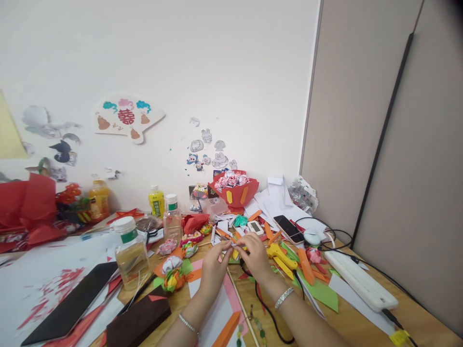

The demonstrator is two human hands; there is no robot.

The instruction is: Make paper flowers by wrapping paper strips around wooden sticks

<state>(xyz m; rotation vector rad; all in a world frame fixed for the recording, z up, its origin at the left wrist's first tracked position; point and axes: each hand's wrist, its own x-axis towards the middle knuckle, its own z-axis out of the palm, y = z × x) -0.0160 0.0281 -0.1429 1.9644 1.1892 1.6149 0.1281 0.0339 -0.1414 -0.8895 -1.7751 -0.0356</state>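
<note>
Left hand (213, 265) and right hand (257, 258) extended forward, fingers pinching a small white piece (232, 244) (apparently paper), its long axis too tiny to judge, above a cluttered desk (434, 330)

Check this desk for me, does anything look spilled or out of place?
Yes. Red flecks are scattered across the white paper at left; I can't tell whether they're scraps or marks. What looks like a yellow glue gun lies among loose orange strips, odd if it gets hot.
</note>
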